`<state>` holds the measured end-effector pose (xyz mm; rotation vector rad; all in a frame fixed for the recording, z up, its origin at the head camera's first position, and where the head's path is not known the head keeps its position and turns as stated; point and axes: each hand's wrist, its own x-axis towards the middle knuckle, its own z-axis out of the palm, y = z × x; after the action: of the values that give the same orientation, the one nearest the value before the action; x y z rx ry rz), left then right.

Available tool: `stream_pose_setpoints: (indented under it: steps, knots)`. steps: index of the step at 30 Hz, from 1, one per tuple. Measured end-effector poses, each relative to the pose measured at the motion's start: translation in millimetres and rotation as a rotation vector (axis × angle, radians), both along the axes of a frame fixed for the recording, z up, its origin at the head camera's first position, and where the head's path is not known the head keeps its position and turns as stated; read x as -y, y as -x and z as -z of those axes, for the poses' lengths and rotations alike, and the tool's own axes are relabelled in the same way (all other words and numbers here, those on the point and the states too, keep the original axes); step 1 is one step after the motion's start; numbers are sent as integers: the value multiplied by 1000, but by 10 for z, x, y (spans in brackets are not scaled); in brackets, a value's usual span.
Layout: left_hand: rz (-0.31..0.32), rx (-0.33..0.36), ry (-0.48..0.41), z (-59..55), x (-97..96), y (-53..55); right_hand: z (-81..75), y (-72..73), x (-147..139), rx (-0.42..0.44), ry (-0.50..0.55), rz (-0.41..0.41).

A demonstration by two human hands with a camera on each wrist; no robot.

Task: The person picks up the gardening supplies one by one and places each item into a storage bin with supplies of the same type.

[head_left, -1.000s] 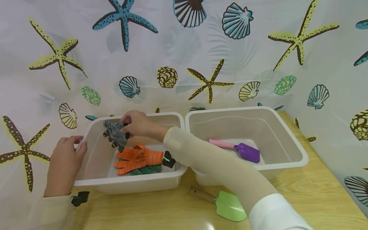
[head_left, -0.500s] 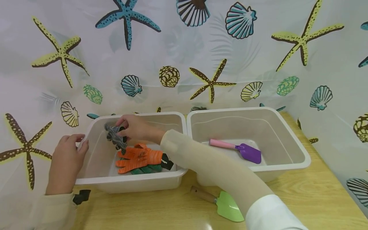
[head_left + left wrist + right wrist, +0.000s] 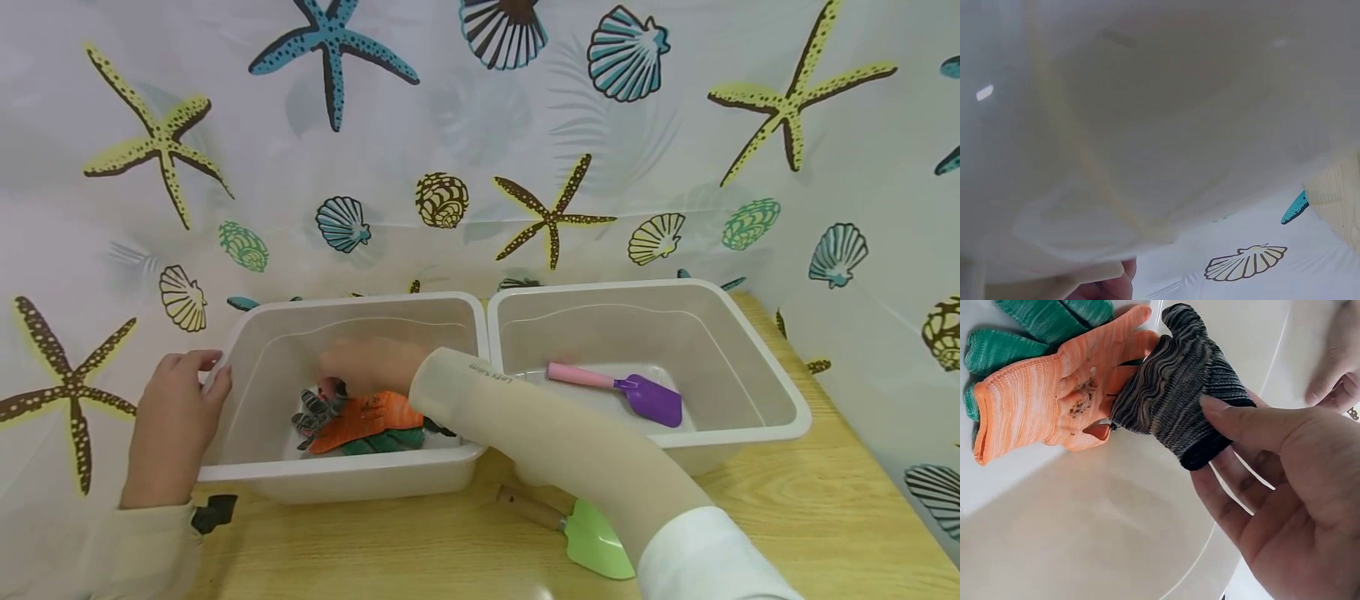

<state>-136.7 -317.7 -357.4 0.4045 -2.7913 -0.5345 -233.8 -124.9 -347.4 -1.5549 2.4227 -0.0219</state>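
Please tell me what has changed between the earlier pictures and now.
The right hand has moved the gray glove down and nearer the person, over the orange glove's fingers, still pinching its cuff. The left hand at the tub's rim, the purple trowel and the green trowel stayed put.

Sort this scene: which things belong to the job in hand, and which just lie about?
Job, apparently:
right hand, holding the gray glove by its cuff
left hand, at the rim of the left bin
orange glove; green glove, in that bin

Lying about, apparently:
purple trowel in right bin
lime trowel on table
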Motion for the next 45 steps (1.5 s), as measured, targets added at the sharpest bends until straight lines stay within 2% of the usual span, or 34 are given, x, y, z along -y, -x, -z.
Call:
stream_pose_setpoints:
  steps: [7, 18, 24, 26, 39, 45]
  knots:
    - [2, 0, 2, -8, -2, 7, 23, -3, -58, 47, -80, 95]
    - [5, 6, 4, -26, 5, -5, -9, -25, -137, 27, -192, 231]
    - [11, 4, -2, -15, 10, -3, 14, -40, -159, -145, -243, 171]
    - [11, 4, -4, -14, 10, -5, 17, -45, -173, -173, -253, 163]
    - [12, 2, -11, -2, -4, -23, 21, -75, -224, -84, -272, 230]
    - [8, 13, -16, 9, 1, -14, 27, -77, -227, -100, -277, 237]
